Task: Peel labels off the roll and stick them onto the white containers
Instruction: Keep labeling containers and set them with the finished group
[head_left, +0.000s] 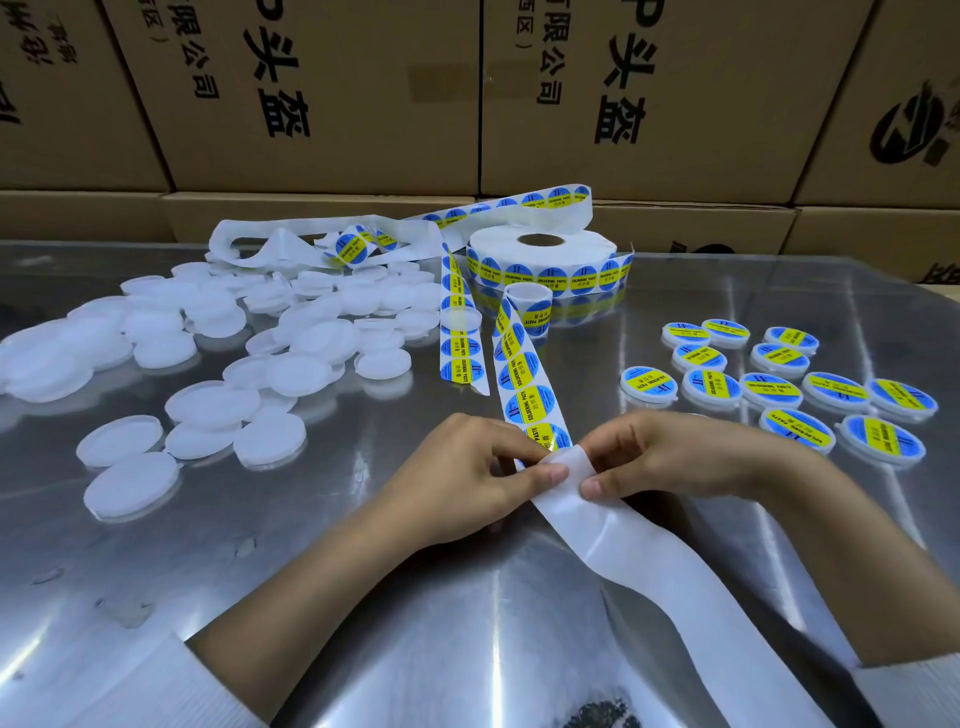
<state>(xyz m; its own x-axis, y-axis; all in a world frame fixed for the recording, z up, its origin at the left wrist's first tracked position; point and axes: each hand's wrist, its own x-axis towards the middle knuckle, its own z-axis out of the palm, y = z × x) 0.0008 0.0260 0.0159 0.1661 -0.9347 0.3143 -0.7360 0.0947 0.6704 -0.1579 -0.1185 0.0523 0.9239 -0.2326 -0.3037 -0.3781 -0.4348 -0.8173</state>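
Note:
A roll of round blue-and-yellow labels (543, 260) stands at the back centre. Its strip (524, 384) runs toward me. My left hand (467, 478) and my right hand (670, 454) both pinch the strip where the last label (551, 435) meets the bare white backing (675, 571), which trails off toward the lower right. Several unlabelled white containers (234, 358) lie heaped at the left. Several labelled containers (789, 384) sit at the right.
The shiny metal table (363, 597) reflects the lights. A short loose strip of labels (460, 332) lies left of the main strip. Used backing paper (291, 239) is tangled at the back left. Cardboard boxes (332, 93) wall off the far side.

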